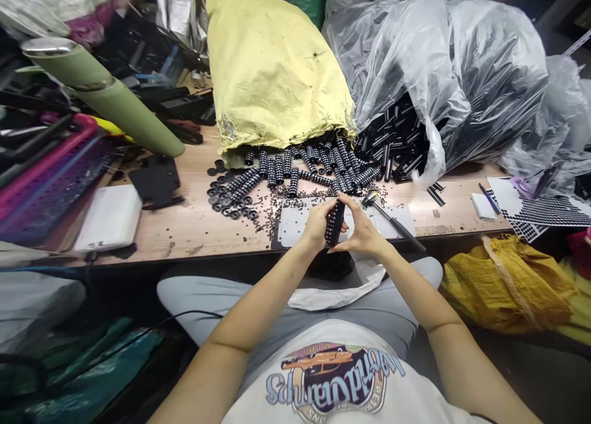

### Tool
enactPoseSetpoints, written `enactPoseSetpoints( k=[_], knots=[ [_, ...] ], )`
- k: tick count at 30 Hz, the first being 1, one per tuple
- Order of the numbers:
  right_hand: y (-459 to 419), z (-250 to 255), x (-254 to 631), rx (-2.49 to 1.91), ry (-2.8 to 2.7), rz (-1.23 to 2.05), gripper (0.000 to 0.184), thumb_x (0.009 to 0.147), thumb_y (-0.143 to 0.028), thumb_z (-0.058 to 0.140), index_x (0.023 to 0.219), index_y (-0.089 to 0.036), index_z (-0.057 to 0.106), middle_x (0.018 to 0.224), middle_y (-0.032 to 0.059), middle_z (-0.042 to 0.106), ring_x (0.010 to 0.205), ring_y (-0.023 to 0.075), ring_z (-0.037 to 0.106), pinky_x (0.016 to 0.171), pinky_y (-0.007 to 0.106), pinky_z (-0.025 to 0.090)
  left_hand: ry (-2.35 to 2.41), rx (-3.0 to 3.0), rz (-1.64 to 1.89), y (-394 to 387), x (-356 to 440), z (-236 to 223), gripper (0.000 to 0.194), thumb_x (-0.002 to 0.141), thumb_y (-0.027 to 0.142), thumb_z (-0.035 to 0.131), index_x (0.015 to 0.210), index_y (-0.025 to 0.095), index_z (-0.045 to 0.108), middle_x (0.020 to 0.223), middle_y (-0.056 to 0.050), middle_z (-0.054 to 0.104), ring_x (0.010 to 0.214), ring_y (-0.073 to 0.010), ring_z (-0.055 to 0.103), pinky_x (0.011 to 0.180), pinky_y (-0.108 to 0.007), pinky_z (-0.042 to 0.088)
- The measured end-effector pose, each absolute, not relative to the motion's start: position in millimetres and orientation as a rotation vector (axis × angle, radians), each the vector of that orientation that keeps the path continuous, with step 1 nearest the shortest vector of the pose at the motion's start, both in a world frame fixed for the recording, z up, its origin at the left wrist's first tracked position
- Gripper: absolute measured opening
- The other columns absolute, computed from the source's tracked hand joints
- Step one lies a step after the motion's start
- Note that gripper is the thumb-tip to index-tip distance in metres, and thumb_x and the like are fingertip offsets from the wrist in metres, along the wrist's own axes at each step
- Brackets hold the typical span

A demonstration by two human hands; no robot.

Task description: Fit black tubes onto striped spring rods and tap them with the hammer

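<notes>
My left hand (pixel 317 224) is wrapped around a black tube with rows of small white marks (pixel 333 226), held upright above the table's front edge. My right hand (pixel 362 226) spans the same tube, its index finger at the top end and its thumb near the bottom end. Just behind my hands lies a heap of similar white-marked black tubes (pixel 295 178), with tiny dark bits (pixel 268 212) scattered about. Beneath the hands there is a pale sheet (pixel 290 224), and a hammer (pixel 392 221) rests at its right side.
A yellow sack (pixel 277 67) stands behind the heap, beside clear plastic bags (pixel 498 79) with plain black tubes (pixel 397 141) spilling out. Left are black discs (pixel 226 196), a white box (pixel 111 218), a green cylinder (pixel 124 110) and a purple basket (pixel 50 178). A dotted sheet (pixel 549 202) lies right.
</notes>
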State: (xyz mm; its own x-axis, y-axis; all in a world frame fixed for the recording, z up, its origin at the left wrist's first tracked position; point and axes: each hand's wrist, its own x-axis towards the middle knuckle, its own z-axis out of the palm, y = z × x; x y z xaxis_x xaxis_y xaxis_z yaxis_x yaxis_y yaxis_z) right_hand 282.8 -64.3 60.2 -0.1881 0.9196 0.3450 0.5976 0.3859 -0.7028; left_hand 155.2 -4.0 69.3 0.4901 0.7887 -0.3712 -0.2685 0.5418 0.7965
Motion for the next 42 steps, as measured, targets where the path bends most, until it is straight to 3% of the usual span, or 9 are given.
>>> enactPoseSetpoints(
  k=[6,13,18,22,25,28,32,37,42],
  knots=[
    [-66,53,277,-1.419,-1.764,0.586,0.106,0.056,-0.041,0.084,0.142,-0.018,0.026,0.141,0.0157,0.041,0.131,0.0281,0.043,0.113,0.045,0.034,0.873,0.787,0.664,-4,157,70,0.025,0.075,0.039,0.062,0.076,0.016,0.053,0.05,0.003,0.052,0.039,-0.0124,0.055,0.039,-0.021,0.045],
    [-69,30,270,-1.562,-1.633,0.608,0.105,0.052,-0.038,0.081,0.139,-0.015,0.028,0.138,0.0176,0.043,0.13,0.0308,0.044,0.111,0.047,0.035,0.916,0.909,0.567,-2,156,45,0.027,0.086,0.036,0.051,0.089,0.012,0.06,0.063,-0.003,0.058,0.049,-0.012,0.056,0.053,-0.026,0.052],
    [-68,13,271,-1.777,-1.652,0.353,0.089,0.063,-0.032,0.073,0.139,-0.011,0.031,0.136,0.0216,0.045,0.129,0.0334,0.042,0.112,0.052,0.031,0.956,1.844,0.753,-11,161,17,0.046,0.08,0.02,0.061,0.126,0.013,0.058,0.101,-0.011,0.061,0.096,-0.0215,0.059,0.089,-0.037,0.049],
    [-83,13,299,-2.009,-1.665,0.232,0.081,0.071,-0.034,0.07,0.139,-0.011,0.033,0.14,0.0228,0.041,0.133,0.0351,0.036,0.108,0.054,0.033,0.865,2.449,0.51,-8,159,3,0.043,0.087,0.009,0.048,0.129,0.01,0.055,0.106,-0.016,0.061,0.096,-0.0232,0.058,0.087,-0.037,0.047],
    [-103,24,339,-2.432,-1.464,0.046,0.048,0.083,-0.033,0.061,0.124,-0.012,0.05,0.127,0.0236,0.051,0.122,0.0374,0.044,0.097,0.056,0.038,0.762,2.714,0.416,-2,151,2,0.04,0.092,0.009,0.039,0.129,0.013,0.055,0.109,-0.016,0.063,0.099,-0.0248,0.058,0.085,-0.039,0.045],
    [-121,39,364,-2.632,-1.437,0.086,0.024,0.092,-0.029,0.047,0.103,-0.011,0.058,0.107,0.0213,0.06,0.103,0.0327,0.055,0.086,0.045,0.044,0.761,2.845,0.428,1,145,4,0.04,0.094,0.011,0.033,0.128,0.014,0.055,0.112,-0.016,0.063,0.102,-0.0261,0.057,0.087,-0.043,0.041],
    [-136,49,348,-2.414,-1.429,0.252,0.03,0.098,-0.038,0.034,0.099,-0.016,0.055,0.09,0.0114,0.064,0.079,0.0236,0.062,0.07,0.031,0.043,0.765,2.882,0.446,5,143,4,0.041,0.094,0.01,0.032,0.13,0.015,0.053,0.113,-0.016,0.064,0.105,-0.0253,0.056,0.089,-0.043,0.039],
    [-140,50,307,-2.497,-1.508,0.368,0.033,0.1,-0.036,0.029,0.096,-0.018,0.056,0.064,0.004,0.061,0.059,0.0191,0.06,0.057,0.025,0.034,0.81,2.888,0.403,3,145,4,0.043,0.095,0.011,0.03,0.133,0.016,0.051,0.116,-0.015,0.064,0.112,-0.026,0.055,0.097,-0.046,0.036],
    [-138,74,289,-2.322,-1.541,0.32,0.041,0.102,-0.039,0.02,0.094,-0.02,0.054,0.065,0.0041,0.062,0.057,0.0187,0.061,0.056,0.025,0.035,0.839,2.866,0.38,-20,162,2,0.052,0.096,0.029,0.035,0.139,0.002,0.043,0.14,-0.023,0.047,0.135,-0.0314,0.038,0.112,-0.049,0.026]
  ],
)
